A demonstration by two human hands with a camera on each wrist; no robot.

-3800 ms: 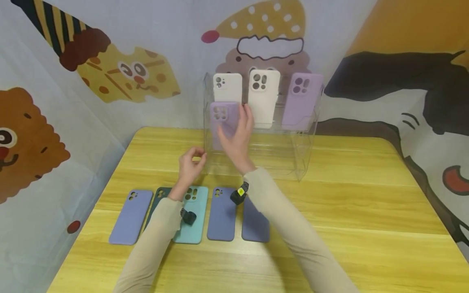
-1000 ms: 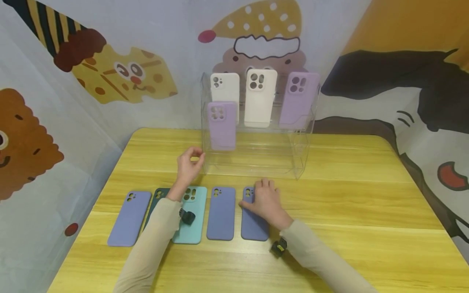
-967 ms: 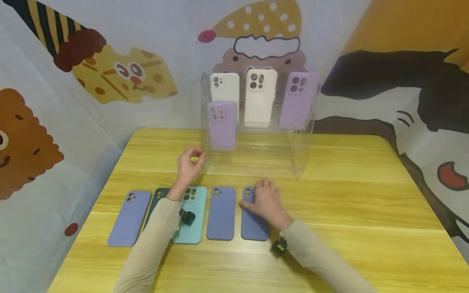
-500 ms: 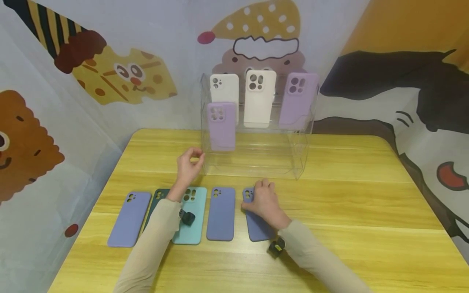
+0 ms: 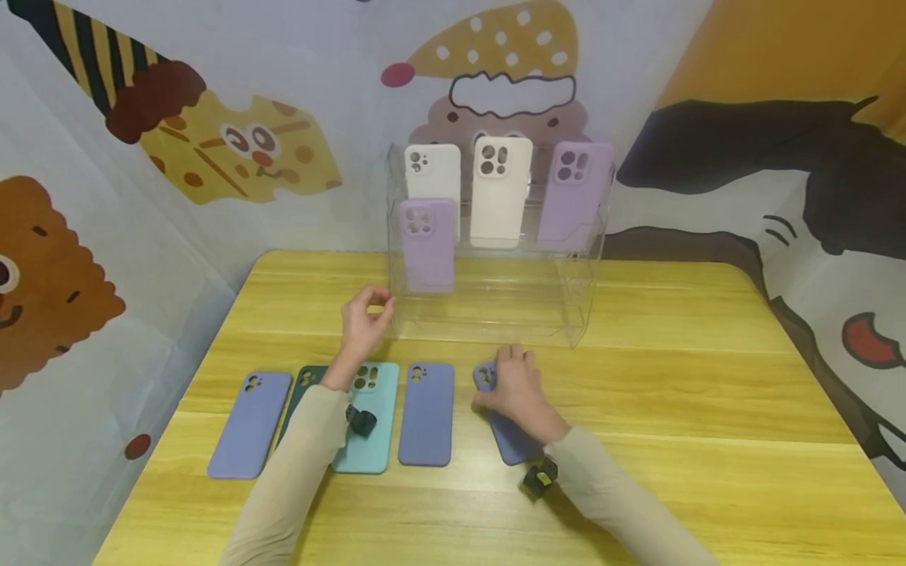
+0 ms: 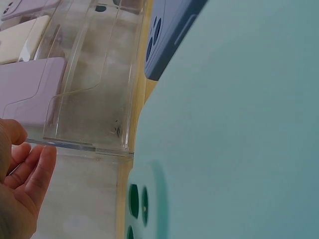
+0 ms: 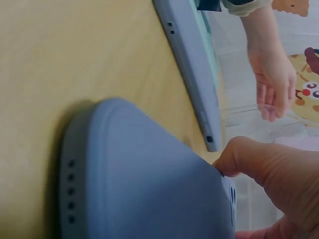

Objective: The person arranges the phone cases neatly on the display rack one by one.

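At the lower centre of the head view, a slate-blue, rounded-rectangle phone case [image 5: 513,442] sits slanted, its top towards the left, in the grip of the right hand [image 5: 520,393]. The thumb presses its left edge; the other fingers curl over its far side, partly hidden. I can't tell whether its whole underside meets the wood.

A strip of table shows between it and the straight-lying matching slate-blue case [image 5: 426,417]; to the right, the yellow wood-grain table [image 5: 708,377] runs on to its rounded far corner. Near the middle, the left hand [image 5: 363,322] pinches the left edge of a clear, stepped plastic rack [image 5: 510,324], thumb on one side, fingers on the other.

Under the left sleeve lie a glossy turquoise case [image 5: 378,432] and a dark green case [image 5: 306,380], mostly covered; a periwinkle case [image 5: 249,424] is just beside, at lower left. Each has round camera cut-outs; small holes dot the held case's bottom rim.

On the rack's top tier lean a white case [image 5: 433,173], a cream case [image 5: 498,196] and a lilac case [image 5: 576,192]; a second lilac case [image 5: 429,251] stands lower left.
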